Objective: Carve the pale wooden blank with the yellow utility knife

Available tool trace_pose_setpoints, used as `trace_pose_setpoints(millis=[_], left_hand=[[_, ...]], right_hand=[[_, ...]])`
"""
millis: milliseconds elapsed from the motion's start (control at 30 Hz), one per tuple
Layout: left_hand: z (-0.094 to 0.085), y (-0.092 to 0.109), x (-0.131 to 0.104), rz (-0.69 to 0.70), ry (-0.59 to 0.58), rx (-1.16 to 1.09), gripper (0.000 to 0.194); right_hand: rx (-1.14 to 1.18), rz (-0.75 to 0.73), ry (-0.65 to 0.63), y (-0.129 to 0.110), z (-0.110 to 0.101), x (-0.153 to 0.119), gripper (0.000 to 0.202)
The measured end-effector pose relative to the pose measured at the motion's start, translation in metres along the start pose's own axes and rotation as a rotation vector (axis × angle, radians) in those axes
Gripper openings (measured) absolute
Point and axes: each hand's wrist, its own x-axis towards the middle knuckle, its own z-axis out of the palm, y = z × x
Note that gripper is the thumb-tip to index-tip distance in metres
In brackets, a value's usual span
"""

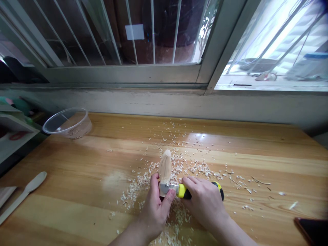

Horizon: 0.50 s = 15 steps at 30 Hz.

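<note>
In the head view, the left hand (pixel 159 206) has its grip wrapped around the lower part of a piece of wood (pixel 165 167), which stands tilted up over the middle of the table (pixel 77 177), near its front edge. The right hand (pixel 205 198) grasps the yellow-and-black handle of a knife (pixel 181 191), whose metal end lies across the wood just above the left thumb.

The shaving looks well under way: many pale shavings (pixel 143 179) are scattered around and beneath both hands. The wood's upper end is narrowed to a rounded tip, and dark grain lines run along its face. The lower end is hidden by fingers and metal, so I cannot tell how much there is left uncut. The surface seems only roughly smoothed, and the shavings lie loose, not yet gathered.

A clear plastic bowl (pixel 74 130) sits at the far left, and a wooden spoon (pixel 36 181) lies nearer, at the left edge.
</note>
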Motion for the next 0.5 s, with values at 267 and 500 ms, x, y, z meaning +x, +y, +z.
trace_pose_setpoints(millis=[267, 500], left_hand=[[0.0042, 0.0027, 0.0027, -0.062, -0.051, -0.056, 0.065], [0.0088, 0.0060, -0.0002, -0.082, 0.028, -0.071, 0.065]], right_hand=[[0.006, -0.030, 0.035, -0.0002, -0.0023, 0.0009, 0.008], [-0.007, -0.021, -0.003, 0.0009, -0.0009, -0.0001, 0.007]])
